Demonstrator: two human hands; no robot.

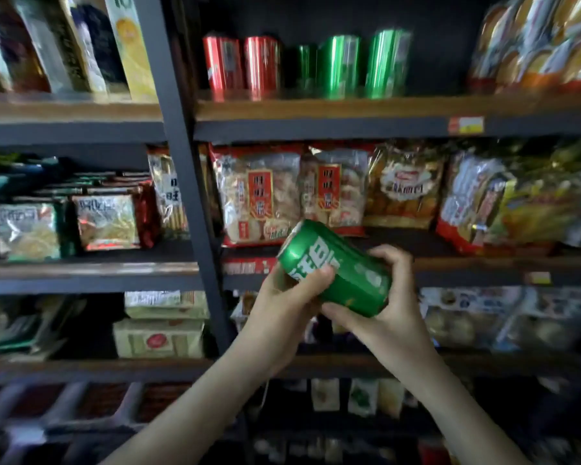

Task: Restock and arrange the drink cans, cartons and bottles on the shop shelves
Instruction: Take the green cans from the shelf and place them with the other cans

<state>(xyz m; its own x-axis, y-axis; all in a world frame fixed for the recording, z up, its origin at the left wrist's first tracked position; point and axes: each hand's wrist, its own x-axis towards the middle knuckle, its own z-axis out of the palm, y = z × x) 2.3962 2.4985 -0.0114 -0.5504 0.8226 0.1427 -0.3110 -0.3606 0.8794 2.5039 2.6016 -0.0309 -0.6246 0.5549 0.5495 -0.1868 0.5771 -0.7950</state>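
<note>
The frame is filled by dark metal shelving fitted with brown wooden boards, and a slanted upright [182, 162] is seen left of centre. On the top board [349, 107], in the upper middle of the frame, five glossy cylindrical cans are stood upright in a row. Two red cans [223, 63] are placed at the left and three green cans [339, 65] to their right, the leftmost green one set further back. A red-and-yellow price label [466, 125] is stuck to that board's front edge at the upper right. Crinkled, shiny snack bags [259, 196] are packed on the board below.

In the lower centre, a tilted can [336, 268] of smooth green metal with white lettering is held in front of the snack bags, its top turned to the upper left. It is gripped by both hands. The left hand [289, 297] is wrapped round its near side with the thumb laid across the lettering. The right hand [389, 307] is curled round its lower end.
</note>
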